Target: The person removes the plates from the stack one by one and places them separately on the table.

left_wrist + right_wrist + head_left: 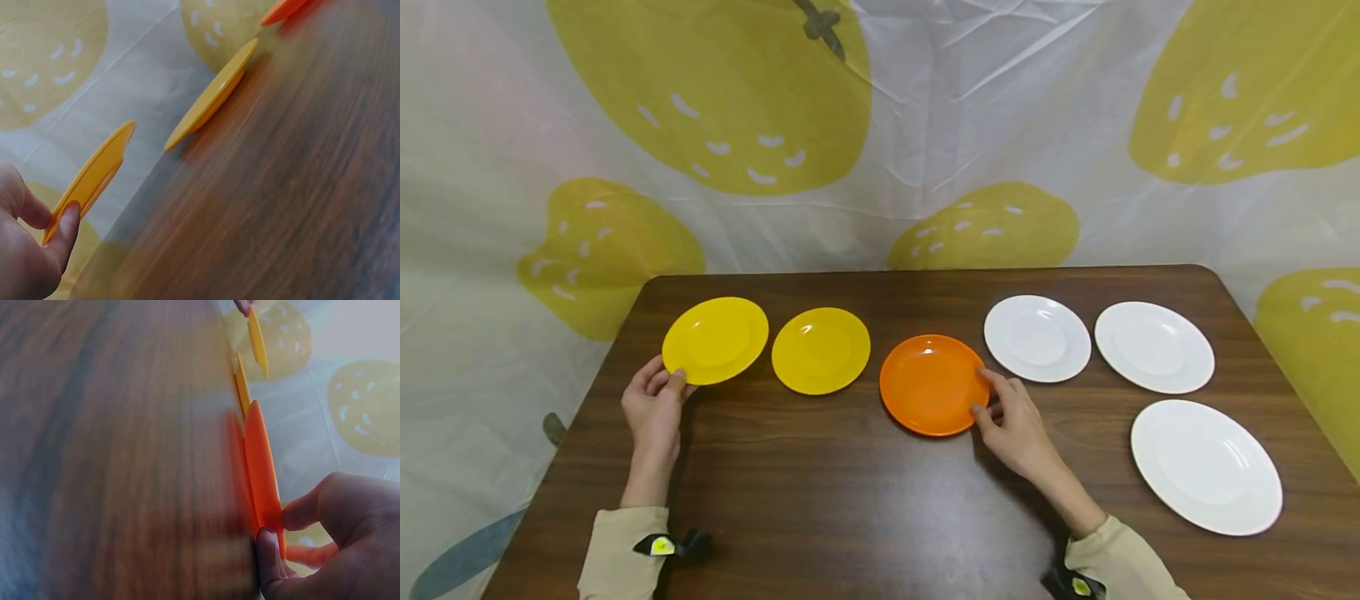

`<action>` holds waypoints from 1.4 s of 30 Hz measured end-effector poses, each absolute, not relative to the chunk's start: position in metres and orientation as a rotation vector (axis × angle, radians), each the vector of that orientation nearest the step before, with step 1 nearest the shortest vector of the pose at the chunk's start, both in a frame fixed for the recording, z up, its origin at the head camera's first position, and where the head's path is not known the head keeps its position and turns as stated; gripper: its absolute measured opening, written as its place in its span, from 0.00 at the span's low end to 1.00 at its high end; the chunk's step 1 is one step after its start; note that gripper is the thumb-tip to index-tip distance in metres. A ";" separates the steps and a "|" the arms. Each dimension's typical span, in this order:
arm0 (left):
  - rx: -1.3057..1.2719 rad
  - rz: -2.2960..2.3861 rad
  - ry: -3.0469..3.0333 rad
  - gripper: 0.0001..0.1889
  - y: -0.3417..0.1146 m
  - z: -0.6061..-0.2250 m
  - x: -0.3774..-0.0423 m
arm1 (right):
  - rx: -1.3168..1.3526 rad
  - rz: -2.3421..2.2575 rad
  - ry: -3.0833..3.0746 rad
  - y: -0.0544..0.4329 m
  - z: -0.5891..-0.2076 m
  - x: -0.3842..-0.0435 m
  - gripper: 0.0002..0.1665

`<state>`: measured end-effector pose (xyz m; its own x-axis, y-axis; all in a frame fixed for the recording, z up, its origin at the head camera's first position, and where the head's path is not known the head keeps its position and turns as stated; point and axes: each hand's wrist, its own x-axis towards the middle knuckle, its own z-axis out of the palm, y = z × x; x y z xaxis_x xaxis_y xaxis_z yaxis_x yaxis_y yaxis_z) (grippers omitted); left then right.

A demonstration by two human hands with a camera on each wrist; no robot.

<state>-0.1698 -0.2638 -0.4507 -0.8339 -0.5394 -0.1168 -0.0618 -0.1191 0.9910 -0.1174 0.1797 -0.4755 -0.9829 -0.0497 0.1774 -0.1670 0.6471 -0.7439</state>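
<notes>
My left hand (653,412) pinches the lower left rim of a round yellow plate (715,340), thumb on top and fingers beneath. In the left wrist view this plate (94,181) is raised above the table and tilted. A second yellow plate (822,350) lies flat just to its right. Near the middle, my right hand (1018,429) holds the right rim of an orange plate (932,383) between thumb and fingers. Seen from the right wrist, the orange plate (262,465) is close over the tabletop, its reflection beside it.
Two white plates, one (1037,338) right of the orange plate and another (1153,347) beside it, lie toward the back. A larger white plate (1206,467) sits nearer on the right. The brown wooden table (820,508) ends against a fruit-patterned cloth (925,108).
</notes>
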 end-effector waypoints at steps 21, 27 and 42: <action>0.817 -1.854 -2.118 0.30 -0.274 -0.463 -0.166 | 0.081 1.211 -2.770 0.178 -0.474 -0.117 0.33; 0.868 -1.698 -2.294 0.32 -0.271 -0.459 -0.161 | 0.070 1.230 -2.779 0.178 -0.473 -0.118 0.37; 0.721 -1.464 -2.481 0.34 -0.256 -0.454 -0.155 | 0.118 1.215 -2.769 0.185 -0.467 -0.117 0.37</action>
<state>-0.1546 -0.2563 -0.4539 -0.8683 -0.4869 -0.0949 -0.3184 0.4003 0.8593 -0.1167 0.1852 -0.4668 -0.9903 -0.0249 0.1366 -0.1174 0.6755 -0.7279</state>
